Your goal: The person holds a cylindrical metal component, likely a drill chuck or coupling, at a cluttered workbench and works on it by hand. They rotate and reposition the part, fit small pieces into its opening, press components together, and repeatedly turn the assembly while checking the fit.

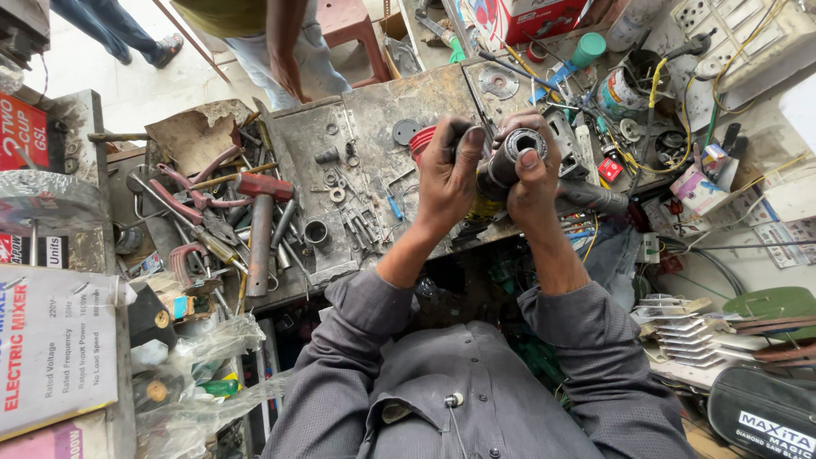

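Observation:
Both my hands are raised over a cluttered metal workbench [374, 110]. My right hand [534, 174] grips a dark cylindrical motor part [510, 157] with a round bearing opening at its top end. My left hand [449, 174] presses against the same part from the left, its fingers curled around a thin dark tool [476, 110] that points up and away. A yellow band of the part shows below, between my palms. Both hands are stained with grease.
Pliers, a hammer [259, 229], wrenches and washers lie on the bench's left. Wires, a tape roll, cans and a red box crowd the right. Another person [285, 51] stands beyond the bench. Cardboard boxes [51, 348] sit at my left, metal sheets at my right.

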`<state>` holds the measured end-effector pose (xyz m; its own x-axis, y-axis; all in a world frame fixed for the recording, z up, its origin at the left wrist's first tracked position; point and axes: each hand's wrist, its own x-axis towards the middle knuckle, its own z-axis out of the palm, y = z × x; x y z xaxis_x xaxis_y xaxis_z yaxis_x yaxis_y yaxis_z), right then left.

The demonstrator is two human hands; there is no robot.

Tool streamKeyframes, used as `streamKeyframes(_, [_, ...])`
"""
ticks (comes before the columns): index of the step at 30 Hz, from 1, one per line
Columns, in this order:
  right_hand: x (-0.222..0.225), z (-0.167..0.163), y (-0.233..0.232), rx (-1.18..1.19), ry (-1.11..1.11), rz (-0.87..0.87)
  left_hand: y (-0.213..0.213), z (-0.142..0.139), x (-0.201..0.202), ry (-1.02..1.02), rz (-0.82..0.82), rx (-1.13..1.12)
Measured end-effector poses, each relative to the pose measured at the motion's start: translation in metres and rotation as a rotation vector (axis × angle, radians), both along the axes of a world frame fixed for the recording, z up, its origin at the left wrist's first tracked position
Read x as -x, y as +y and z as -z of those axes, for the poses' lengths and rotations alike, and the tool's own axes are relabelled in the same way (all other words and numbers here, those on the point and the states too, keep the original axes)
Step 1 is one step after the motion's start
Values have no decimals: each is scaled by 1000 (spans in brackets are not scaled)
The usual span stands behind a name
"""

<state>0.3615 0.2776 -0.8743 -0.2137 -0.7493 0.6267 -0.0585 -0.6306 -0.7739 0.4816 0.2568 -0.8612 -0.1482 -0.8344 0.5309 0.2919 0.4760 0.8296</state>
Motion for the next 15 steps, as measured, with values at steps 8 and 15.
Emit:
streamKeyframes(8, [3, -3, 5, 10, 125, 76, -14, 4, 14, 111, 72, -157])
streamKeyframes(15, [8, -5, 11, 12, 93, 26, -31, -8, 0, 45, 566, -285])
